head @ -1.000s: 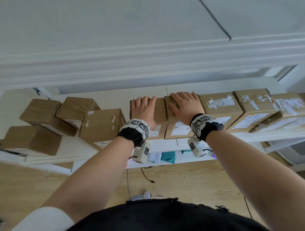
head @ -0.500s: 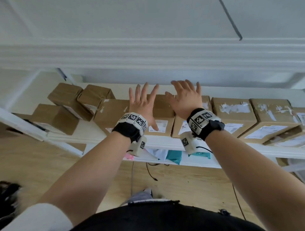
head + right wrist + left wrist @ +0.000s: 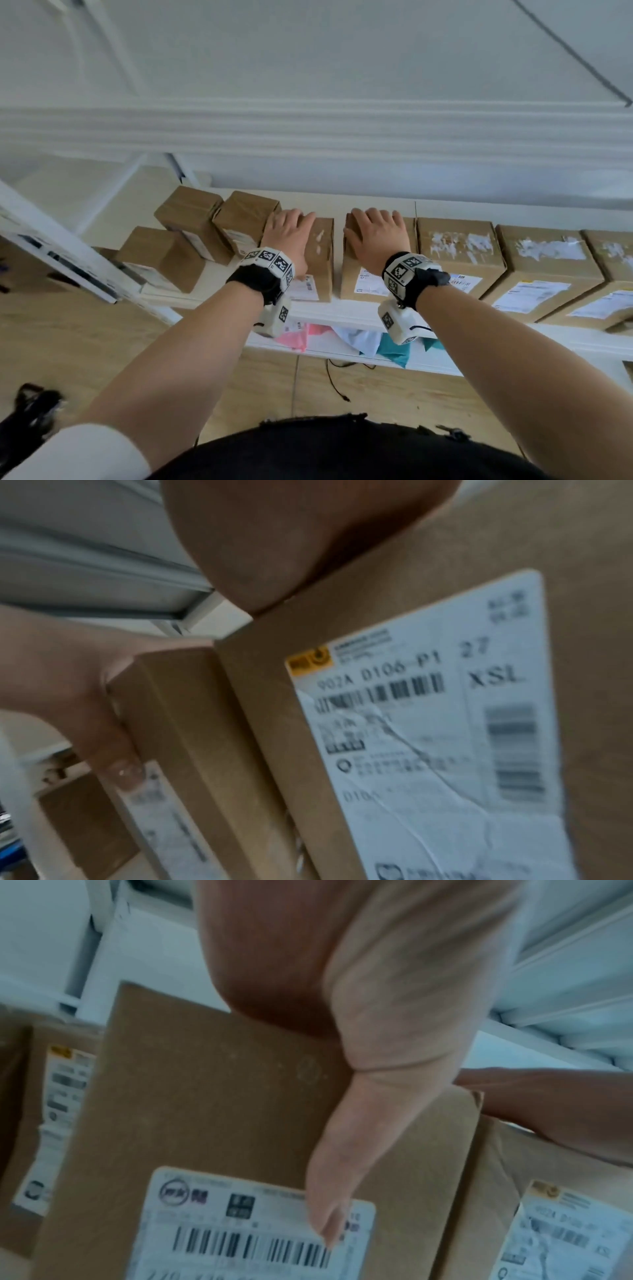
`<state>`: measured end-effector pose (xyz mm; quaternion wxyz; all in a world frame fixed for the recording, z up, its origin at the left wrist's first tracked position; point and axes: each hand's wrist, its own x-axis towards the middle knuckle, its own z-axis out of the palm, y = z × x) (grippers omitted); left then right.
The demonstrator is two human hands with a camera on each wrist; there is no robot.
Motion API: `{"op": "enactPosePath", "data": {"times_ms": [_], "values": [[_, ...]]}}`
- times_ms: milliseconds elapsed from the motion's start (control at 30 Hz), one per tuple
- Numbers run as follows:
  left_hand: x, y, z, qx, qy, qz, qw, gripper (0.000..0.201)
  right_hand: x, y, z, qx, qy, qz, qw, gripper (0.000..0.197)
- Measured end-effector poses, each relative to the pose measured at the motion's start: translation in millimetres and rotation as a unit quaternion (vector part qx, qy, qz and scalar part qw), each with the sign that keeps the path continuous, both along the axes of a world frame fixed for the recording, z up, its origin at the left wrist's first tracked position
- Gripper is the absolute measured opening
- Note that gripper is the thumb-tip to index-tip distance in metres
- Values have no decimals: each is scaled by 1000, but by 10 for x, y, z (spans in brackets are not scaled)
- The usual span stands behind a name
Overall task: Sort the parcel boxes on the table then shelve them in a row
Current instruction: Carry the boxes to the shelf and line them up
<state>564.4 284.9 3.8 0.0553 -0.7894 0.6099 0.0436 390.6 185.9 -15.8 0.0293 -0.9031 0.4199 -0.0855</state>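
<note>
Brown parcel boxes stand on a white shelf [image 3: 342,313]. My left hand [image 3: 291,233] lies palm down on top of one labelled box [image 3: 322,260]. In the left wrist view its thumb [image 3: 342,1150] runs straight down that box's front [image 3: 205,1096] onto the barcode label. My right hand [image 3: 376,236] lies flat on the neighbouring box [image 3: 359,274], and its palm heel [image 3: 291,534] sits on that box's top front edge [image 3: 445,723]. A narrow gap separates the two boxes. Whether the fingertips hook over the far edges is hidden.
Right of my hands, more labelled boxes [image 3: 459,253] [image 3: 548,270] stand side by side. Three loose boxes [image 3: 188,212] [image 3: 246,216] [image 3: 161,253] lie at angles on the left. A white upright post [image 3: 68,253] crosses there. Coloured packets [image 3: 394,349] lie on the lower shelf.
Half a second ago both hands hovered above the boxes with fingers spread. They have come down flat onto the box tops. A gap now shows between the two boxes.
</note>
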Motion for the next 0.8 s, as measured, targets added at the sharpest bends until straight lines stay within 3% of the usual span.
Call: {"op": "enactPosePath", "data": {"times_ms": [167,800], "values": [[43,-222,-80,-29,50,-27,998,117,-47,-3,-75,-18,-25,8,999,45],[-127,-232,-81,-41,37,-33,998,115,-76,2,-62,-10,-21,-9,1000,46]]}}
